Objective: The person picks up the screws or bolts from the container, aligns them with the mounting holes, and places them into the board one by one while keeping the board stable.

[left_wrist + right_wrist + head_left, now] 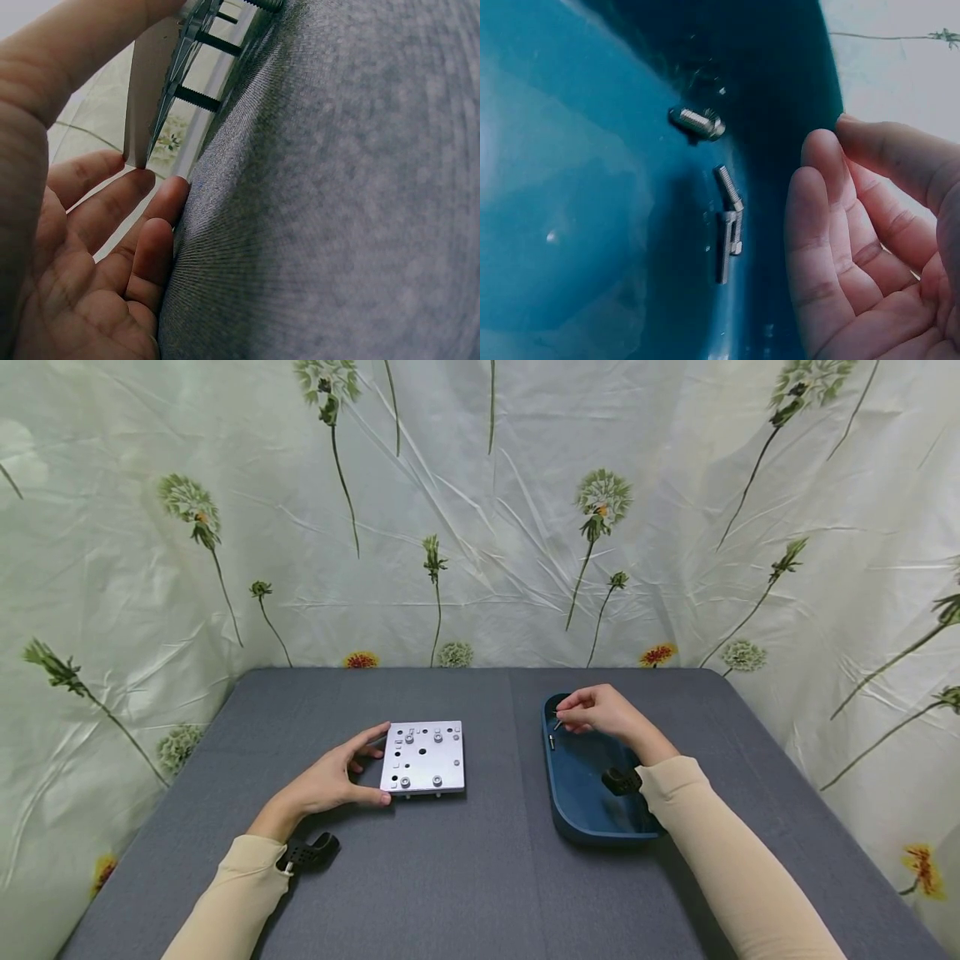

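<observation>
A blue tray (588, 789) with round corners is sitting on the right side of the gray cloth-covered table (480, 877). A few small silver screws (730, 189) are lying in it, close to its wall. Some are touching in a little bunch, and another bit of silver metal is resting just beside them. The right hand (603, 714) is hanging over the far left corner of the tray, its fingers bending down and the tips of its thumb and pointing finger coming close together. I cannot tell if those tips are pinching a screw. The left hand (330, 781) is stretching its thumb and fingers wide and is holding a metal plate (420, 768) by the edges at its left side, with the thumb at the near corner and the fingers at the far one. The plate is sitting left of the tray, well apart from it, near the middle of the table. It is looking silver, flat and square, with dark round holes and shiny round bolt heads showing on top. Underneath, dark bolts (197, 97) with ridges are poking out toward the table.
</observation>
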The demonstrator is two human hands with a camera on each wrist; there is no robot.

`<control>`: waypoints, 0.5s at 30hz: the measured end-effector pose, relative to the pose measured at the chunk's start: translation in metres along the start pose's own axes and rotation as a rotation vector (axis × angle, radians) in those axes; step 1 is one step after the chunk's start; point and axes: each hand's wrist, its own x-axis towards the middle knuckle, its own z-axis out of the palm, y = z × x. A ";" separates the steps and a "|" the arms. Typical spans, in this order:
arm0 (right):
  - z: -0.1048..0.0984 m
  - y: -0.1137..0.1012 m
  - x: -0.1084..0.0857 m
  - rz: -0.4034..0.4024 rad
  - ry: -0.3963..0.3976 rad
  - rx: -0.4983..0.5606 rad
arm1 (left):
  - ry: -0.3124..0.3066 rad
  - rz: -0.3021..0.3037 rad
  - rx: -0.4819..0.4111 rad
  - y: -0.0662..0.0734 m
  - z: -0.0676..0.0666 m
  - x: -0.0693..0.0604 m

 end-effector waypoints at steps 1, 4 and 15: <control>0.000 0.002 0.001 0.006 0.005 -0.001 | 0.000 0.003 0.002 0.000 0.000 0.000; 0.001 0.008 0.004 0.027 0.023 -0.014 | 0.002 0.009 0.008 0.001 -0.001 0.000; 0.009 0.021 0.012 0.044 0.038 -0.107 | -0.001 0.003 0.008 0.002 0.000 0.000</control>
